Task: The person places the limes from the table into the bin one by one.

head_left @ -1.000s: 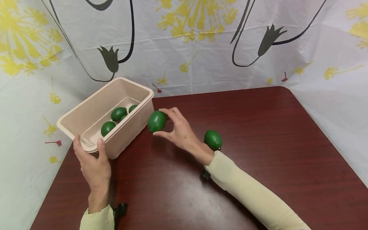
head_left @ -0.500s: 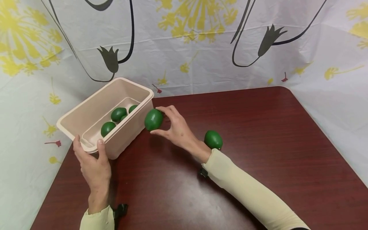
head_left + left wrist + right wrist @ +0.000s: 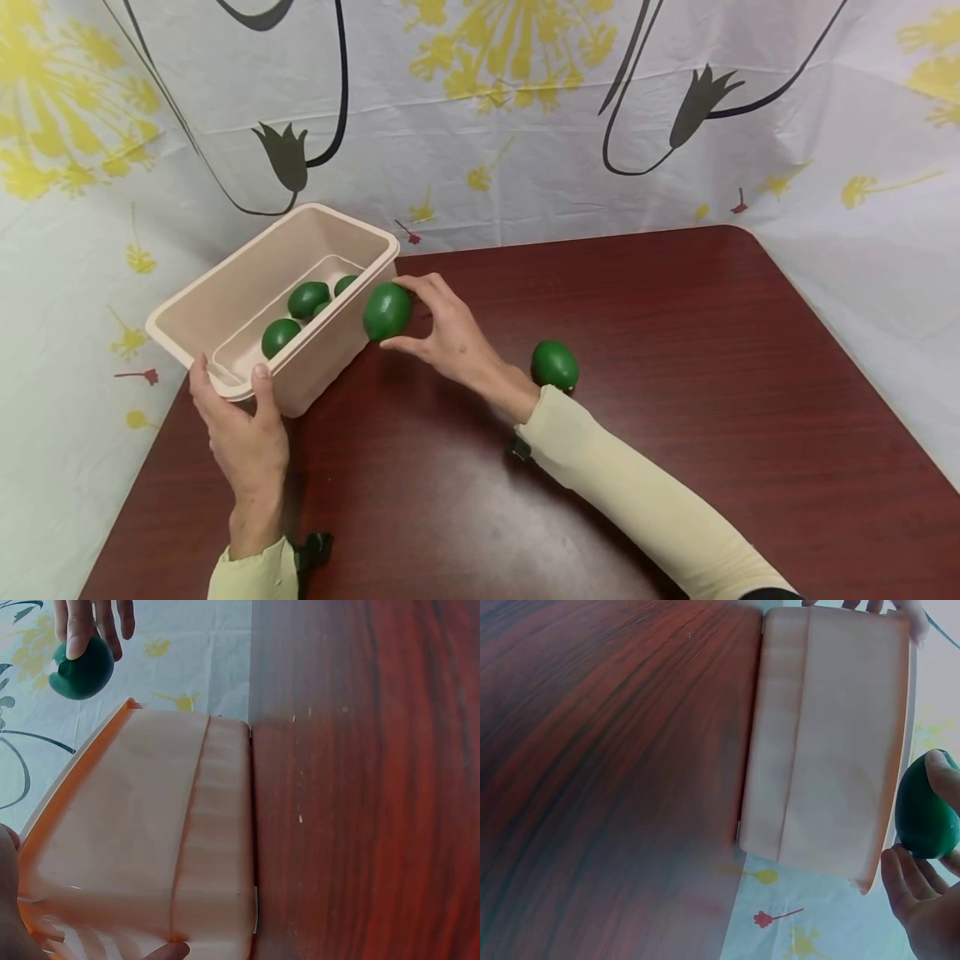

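My right hand (image 3: 456,340) pinches a green lime (image 3: 387,312) between thumb and fingers, raised beside the long side of a beige plastic bin (image 3: 330,342). In the right wrist view the held lime (image 3: 925,808) shows level with the bin's rim. My left hand (image 3: 247,442) grips the near short end of the bin, thumb over the rim and fingers along its outer side. Several green limes (image 3: 281,338) lie inside the bin, some partly hidden by its wall. Another lime (image 3: 554,365) rests on the table behind my right wrist.
The dark red wooden table (image 3: 675,333) has a rounded far right corner. A white cloth (image 3: 525,192) printed with yellow and grey flowers hangs behind it and at both sides. The bin stands near the table's left back edge.
My right hand has moved left with the lime, closer to the bin's side wall. The left hand, the bin and the lime on the table stay where they were.
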Demonstrator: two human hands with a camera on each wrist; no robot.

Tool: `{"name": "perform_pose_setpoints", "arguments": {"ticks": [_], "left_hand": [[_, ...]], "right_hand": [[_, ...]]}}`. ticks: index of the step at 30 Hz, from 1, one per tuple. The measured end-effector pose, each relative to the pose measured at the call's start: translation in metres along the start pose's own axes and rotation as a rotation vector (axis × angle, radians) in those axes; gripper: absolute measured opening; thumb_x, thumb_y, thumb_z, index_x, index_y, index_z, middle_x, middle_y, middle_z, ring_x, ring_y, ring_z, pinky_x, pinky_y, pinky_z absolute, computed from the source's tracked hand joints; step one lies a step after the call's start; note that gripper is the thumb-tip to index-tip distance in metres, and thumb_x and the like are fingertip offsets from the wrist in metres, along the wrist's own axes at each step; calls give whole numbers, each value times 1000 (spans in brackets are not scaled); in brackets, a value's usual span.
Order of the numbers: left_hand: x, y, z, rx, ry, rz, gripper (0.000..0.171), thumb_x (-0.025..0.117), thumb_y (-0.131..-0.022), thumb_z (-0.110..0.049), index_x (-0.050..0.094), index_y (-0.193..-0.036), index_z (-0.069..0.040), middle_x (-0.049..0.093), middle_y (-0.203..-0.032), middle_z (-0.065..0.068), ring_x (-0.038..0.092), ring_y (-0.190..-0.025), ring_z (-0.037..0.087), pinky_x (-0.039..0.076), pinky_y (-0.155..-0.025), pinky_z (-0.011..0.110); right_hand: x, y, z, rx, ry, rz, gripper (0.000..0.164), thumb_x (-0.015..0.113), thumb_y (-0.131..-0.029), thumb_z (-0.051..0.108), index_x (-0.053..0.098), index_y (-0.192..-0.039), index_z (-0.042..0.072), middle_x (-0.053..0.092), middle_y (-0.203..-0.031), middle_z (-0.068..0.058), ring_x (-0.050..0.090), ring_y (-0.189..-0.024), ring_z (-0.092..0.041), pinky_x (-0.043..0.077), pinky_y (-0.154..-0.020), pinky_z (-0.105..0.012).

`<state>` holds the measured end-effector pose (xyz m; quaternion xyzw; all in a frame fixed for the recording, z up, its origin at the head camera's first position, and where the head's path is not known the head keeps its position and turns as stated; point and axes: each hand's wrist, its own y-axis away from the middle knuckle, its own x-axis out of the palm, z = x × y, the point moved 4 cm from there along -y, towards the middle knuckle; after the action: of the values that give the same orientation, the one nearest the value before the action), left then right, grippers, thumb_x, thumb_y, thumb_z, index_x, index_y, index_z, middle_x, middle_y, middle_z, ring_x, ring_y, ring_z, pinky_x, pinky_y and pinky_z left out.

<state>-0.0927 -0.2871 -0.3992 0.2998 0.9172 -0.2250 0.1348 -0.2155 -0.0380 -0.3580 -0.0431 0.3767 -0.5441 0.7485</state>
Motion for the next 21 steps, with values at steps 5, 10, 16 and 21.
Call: {"name": "perform_pose_setpoints", "arguments": {"ticks": [5, 10, 16, 21], "left_hand": [[0, 1, -1, -2, -2, 2, 73, 60, -97, -52, 31, -161, -34, 38, -166, 1, 48, -144, 42, 33, -114, 68], [1, 1, -1, -5, -5, 5, 73, 60, -97, -52, 31, -161, -36, 38, -166, 0, 48, -144, 43, 33, -114, 68], [-1, 0, 1, -7, -5, 0, 72, 61, -97, -51, 31, -161, -38, 39, -166, 1, 48, -144, 41, 33, -115, 67], [-1, 0, 0, -2, -6, 5, 71, 61, -98, -51, 30, -161, -39, 39, -165, 3, 47, -145, 40, 33, -115, 68]], "right_hand": [[3, -2, 2, -12, 2, -6, 80, 95, -75, 25, 57, -144, 13, 60, -126, -4, 62, -117, -16, 52, -105, -30], [6, -5, 3, -25, 0, -12, 80, 95, -75, 27, 57, -145, 13, 61, -129, -4, 62, -120, -16, 51, -107, -29], [10, -8, 6, -21, -17, -2, 80, 94, -76, 25, 56, -146, 13, 60, -129, -3, 63, -116, -15, 53, -101, -25], [12, -7, 8, -21, -29, -10, 79, 94, -77, 24, 56, -146, 13, 60, -128, -3, 63, -109, -14, 53, -97, -23]]}}
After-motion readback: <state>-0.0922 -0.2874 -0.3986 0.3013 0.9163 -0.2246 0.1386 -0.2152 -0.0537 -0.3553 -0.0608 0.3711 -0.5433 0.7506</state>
